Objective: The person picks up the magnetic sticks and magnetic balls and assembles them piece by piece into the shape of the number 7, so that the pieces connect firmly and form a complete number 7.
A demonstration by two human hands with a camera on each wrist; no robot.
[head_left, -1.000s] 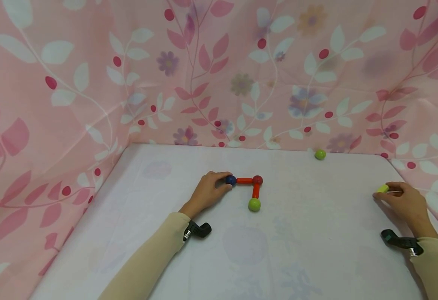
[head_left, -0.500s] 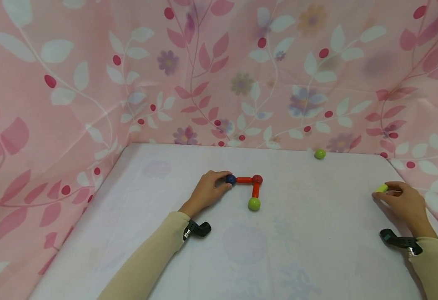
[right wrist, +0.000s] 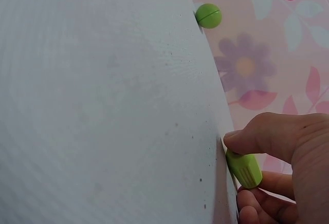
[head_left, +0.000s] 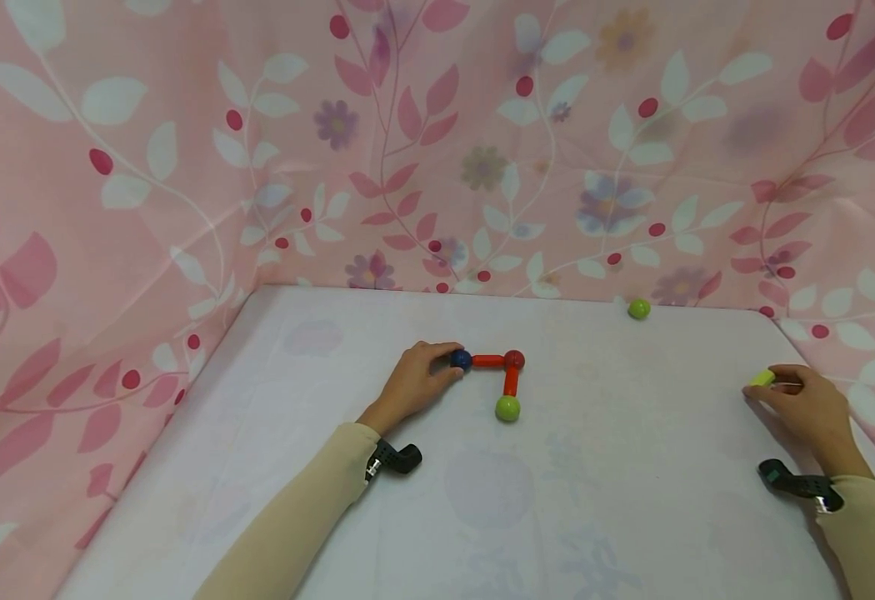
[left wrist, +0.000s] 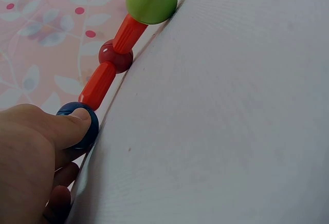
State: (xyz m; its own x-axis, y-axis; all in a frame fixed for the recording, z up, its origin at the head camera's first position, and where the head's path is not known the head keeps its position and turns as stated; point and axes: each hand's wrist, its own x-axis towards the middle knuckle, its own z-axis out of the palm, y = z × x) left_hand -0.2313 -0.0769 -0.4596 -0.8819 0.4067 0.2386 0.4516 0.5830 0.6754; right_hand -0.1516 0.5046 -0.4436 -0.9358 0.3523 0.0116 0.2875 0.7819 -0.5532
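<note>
On the white table, my left hand pinches a blue ball between thumb and fingers. From that ball a red stick runs right to a red ball. A second red stick joins the red ball to a green ball on the near side, so the pieces form an L. Far to the right, my right hand pinches a yellow-green stick by the table's right edge. In the right wrist view the thumb lies over one end of it.
A loose green ball lies near the table's back edge, right of the middle. Pink floral cloth hangs behind and to the left of the white table. Each wrist wears a black camera mount.
</note>
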